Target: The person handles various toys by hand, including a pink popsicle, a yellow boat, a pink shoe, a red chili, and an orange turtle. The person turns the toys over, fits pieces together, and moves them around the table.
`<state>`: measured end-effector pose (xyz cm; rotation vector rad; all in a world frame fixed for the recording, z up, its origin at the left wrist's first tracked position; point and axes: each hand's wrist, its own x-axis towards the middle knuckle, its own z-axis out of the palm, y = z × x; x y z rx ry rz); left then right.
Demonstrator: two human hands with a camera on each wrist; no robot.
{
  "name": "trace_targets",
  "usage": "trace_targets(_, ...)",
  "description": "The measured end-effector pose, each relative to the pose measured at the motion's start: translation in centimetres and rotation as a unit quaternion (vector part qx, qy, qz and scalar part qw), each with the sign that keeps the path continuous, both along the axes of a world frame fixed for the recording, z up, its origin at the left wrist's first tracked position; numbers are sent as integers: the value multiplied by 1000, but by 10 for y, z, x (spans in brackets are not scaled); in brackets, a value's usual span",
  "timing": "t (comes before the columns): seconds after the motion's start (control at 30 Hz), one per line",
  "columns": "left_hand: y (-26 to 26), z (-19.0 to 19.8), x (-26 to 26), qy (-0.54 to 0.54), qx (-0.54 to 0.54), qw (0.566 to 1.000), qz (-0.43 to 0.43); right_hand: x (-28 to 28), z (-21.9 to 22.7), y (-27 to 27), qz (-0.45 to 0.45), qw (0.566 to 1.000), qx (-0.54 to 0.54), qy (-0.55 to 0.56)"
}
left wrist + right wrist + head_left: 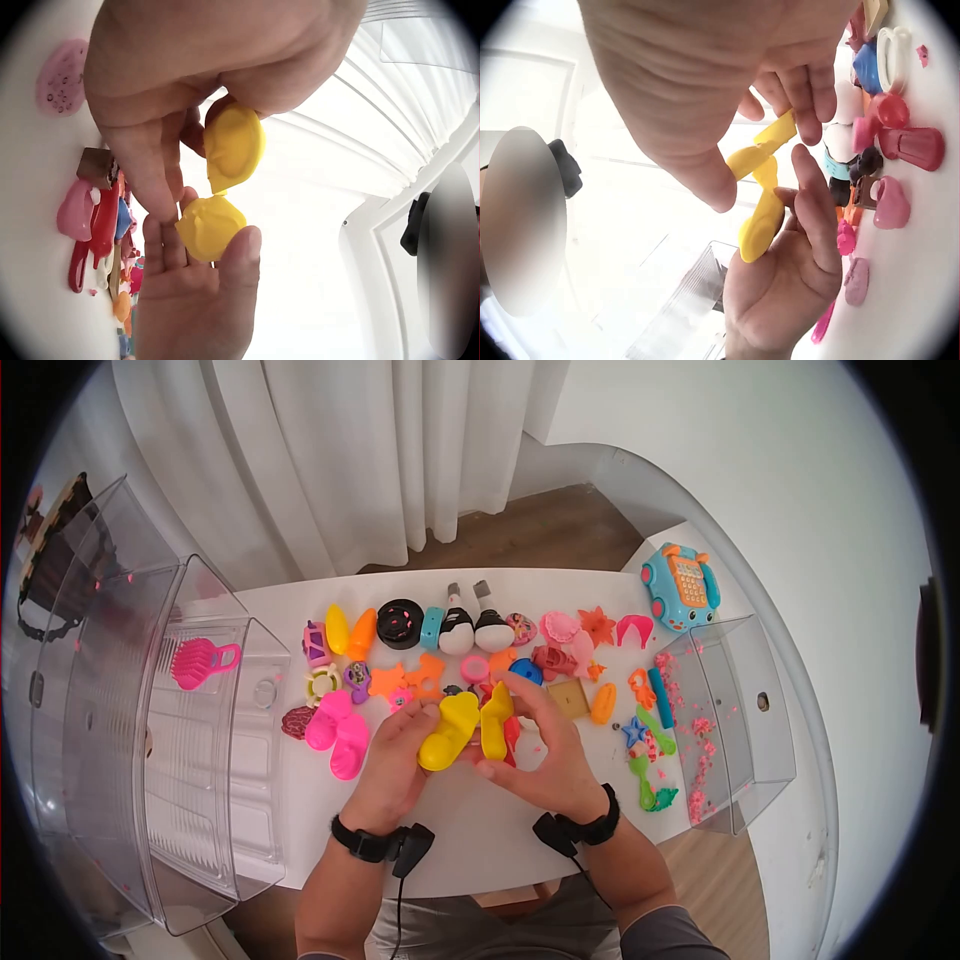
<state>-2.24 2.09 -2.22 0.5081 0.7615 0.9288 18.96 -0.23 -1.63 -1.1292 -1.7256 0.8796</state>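
Note:
A yellow two-part toy mould (448,732), its rounded halves meeting at a narrow joint, is spread apart between both hands above the table. My left hand (392,760) holds the left half, with the thumb along its edge. The right hand (552,758) pinches the other half between thumb and fingers. In the left wrist view the mould (234,146) shows shaped hollows in its halves. From the right wrist, the yellow mould (761,229) appears side-on between the palms. A pink mould (340,735) of similar form lies left of the left hand.
Many small toys crowd the table's far side, including a black wheel (400,622) and toy shoes (457,630). Clear bins stand left (190,760) and right (740,725); a pink brush (205,662) is at the left bin. A toy telephone (685,588) sits back right.

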Motion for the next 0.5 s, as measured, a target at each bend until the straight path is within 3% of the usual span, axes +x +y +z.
trace_targets(0.17,-2,-12,-1,25,-7,999,27,-6,-3,2,4,994,64,-90)
trace_targets(0.3,-4,-17,4,52,7,999,14,-12,0,1,13,994,57,-93)
trace_targets(0.5,-6,-26,8,140,101,984,-30,-15,-2,-4,11,992,39,-121)
